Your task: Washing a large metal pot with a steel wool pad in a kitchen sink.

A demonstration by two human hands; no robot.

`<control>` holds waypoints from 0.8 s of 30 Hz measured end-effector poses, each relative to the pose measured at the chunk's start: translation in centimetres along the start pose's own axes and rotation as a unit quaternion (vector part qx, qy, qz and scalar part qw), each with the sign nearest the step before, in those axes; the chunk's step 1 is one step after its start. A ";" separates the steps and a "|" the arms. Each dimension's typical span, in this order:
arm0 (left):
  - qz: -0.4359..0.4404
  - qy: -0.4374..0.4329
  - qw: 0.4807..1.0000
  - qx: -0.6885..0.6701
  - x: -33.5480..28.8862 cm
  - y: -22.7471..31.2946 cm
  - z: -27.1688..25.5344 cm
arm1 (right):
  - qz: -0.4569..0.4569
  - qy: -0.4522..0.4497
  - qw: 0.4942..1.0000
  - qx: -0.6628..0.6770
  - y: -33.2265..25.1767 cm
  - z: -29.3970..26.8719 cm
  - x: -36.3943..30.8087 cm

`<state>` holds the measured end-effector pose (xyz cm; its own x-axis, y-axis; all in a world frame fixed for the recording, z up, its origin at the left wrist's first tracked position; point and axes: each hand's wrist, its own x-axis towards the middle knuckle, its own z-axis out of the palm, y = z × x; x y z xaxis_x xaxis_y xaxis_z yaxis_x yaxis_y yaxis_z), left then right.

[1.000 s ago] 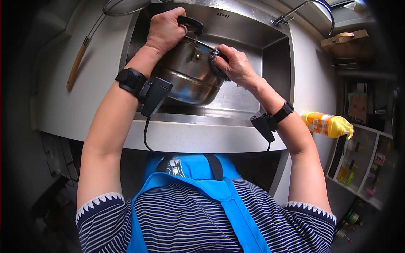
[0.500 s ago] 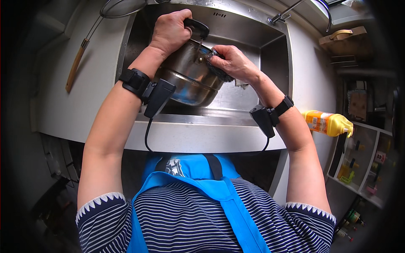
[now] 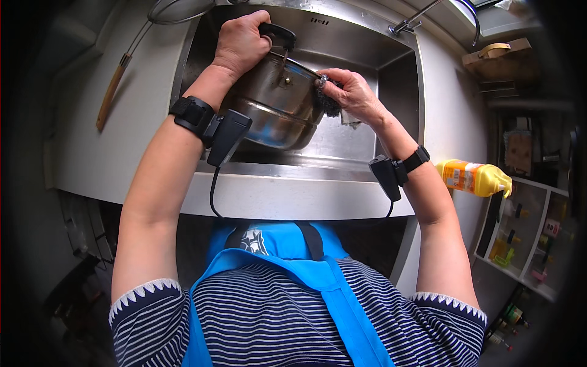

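Note:
A steel pot (image 3: 275, 104) leans tilted in the left part of the sink (image 3: 342, 153), its side wall toward me. My left hand (image 3: 243, 41) is closed round the pot's black handle (image 3: 279, 35). Pinched in my right hand (image 3: 351, 92) is a dark wire scouring pad (image 3: 329, 101), held against the pot's right side near the rim. The inside of the pot is hidden from here. A pale, cloth-like piece (image 3: 350, 118) lies on the sink bottom below my right hand.
On the left counter lies a wire strainer with a wooden handle (image 3: 111, 98). A tap (image 3: 403, 25) stands at the sink's back right corner. The yellow bottle (image 3: 474, 177) lies on the right counter beside my forearm. A brown board-like thing (image 3: 501, 61) is farther right.
My right hand has moved a little to the right with the scouring pad, along the pot's side. The left hand and the handle have shifted slightly left.

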<state>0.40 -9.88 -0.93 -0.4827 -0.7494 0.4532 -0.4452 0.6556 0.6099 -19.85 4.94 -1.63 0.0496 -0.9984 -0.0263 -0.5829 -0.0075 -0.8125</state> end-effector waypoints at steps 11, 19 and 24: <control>-0.050 0.031 0.998 0.026 -0.4 -0.7 0.1 | -0.003 0.243 0.960 -0.136 -5.0 2.4 -1.2; -0.090 0.034 0.994 0.047 -0.7 -2.5 -0.3 | -0.160 0.174 0.945 -0.226 -4.8 5.7 -3.1; -0.104 0.027 0.993 0.056 -0.7 -2.6 -0.2 | -0.151 0.181 0.926 -0.294 -5.7 7.0 -2.7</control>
<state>2.04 -11.06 -2.67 -0.3316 -0.8711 0.3624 -0.6136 0.4909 0.6185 -10.94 8.04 -0.99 0.0695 -0.8982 0.4341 -0.9328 -0.2128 -0.2910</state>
